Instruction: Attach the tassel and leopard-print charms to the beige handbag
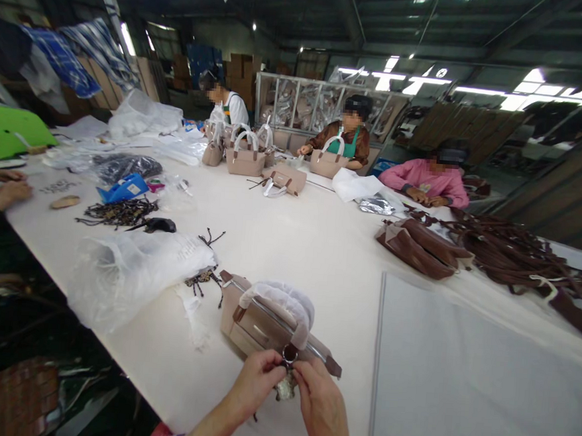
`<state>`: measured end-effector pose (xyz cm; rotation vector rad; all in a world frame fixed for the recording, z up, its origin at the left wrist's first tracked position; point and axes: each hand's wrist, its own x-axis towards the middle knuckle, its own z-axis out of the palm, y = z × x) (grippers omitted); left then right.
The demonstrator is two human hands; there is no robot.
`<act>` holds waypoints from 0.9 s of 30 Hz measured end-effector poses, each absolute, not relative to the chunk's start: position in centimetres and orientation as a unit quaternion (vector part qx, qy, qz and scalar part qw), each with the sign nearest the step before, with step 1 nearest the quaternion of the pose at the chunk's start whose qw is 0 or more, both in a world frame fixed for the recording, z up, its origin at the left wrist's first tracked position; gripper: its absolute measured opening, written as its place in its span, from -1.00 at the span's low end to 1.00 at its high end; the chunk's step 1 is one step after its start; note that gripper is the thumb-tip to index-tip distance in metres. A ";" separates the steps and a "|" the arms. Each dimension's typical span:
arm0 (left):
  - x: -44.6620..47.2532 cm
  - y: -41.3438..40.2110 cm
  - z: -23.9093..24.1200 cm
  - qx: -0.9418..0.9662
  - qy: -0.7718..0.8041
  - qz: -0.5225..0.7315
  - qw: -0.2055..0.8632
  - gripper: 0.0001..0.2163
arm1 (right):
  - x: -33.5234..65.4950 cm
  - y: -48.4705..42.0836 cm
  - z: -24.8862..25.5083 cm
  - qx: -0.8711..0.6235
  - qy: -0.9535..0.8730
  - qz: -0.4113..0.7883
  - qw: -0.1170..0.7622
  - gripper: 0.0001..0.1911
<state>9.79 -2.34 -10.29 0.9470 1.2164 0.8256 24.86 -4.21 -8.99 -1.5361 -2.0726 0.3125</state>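
Observation:
A beige handbag lies on its side on the white table, its handle wrapped in white foam. My left hand and my right hand meet at the bag's near end. Both pinch at a small metal ring on the bag, where a small mottled charm hangs between my fingers. Which hand holds which part is hard to tell.
A clear plastic bag lies left of the handbag, with dark tassels and a blue box beyond. A grey sheet covers the right side. Brown bags and straps lie far right. Three people sit at the far end with more beige handbags; another person's hands rest at left.

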 end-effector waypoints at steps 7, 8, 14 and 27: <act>9.4 -2.4 -10.0 0.449 0.552 0.348 0.611 -0.81 | 24.5 -4.2 -10.2 -0.591 -0.712 0.182 0.333 -0.62; 9.5 -2.3 -10.0 0.438 0.551 0.350 0.618 -0.84 | 24.5 -4.1 -10.5 -0.595 -0.704 0.193 0.336 -0.64; 9.9 -1.9 -10.8 0.406 0.538 0.376 0.636 -0.88 | 24.2 -3.8 -11.6 -0.602 -0.688 0.217 0.343 -0.65; 7.7 -1.6 -8.4 0.602 0.569 0.380 0.411 -0.67 | 28.1 -4.1 -10.3 -0.577 -0.706 0.225 0.343 -0.69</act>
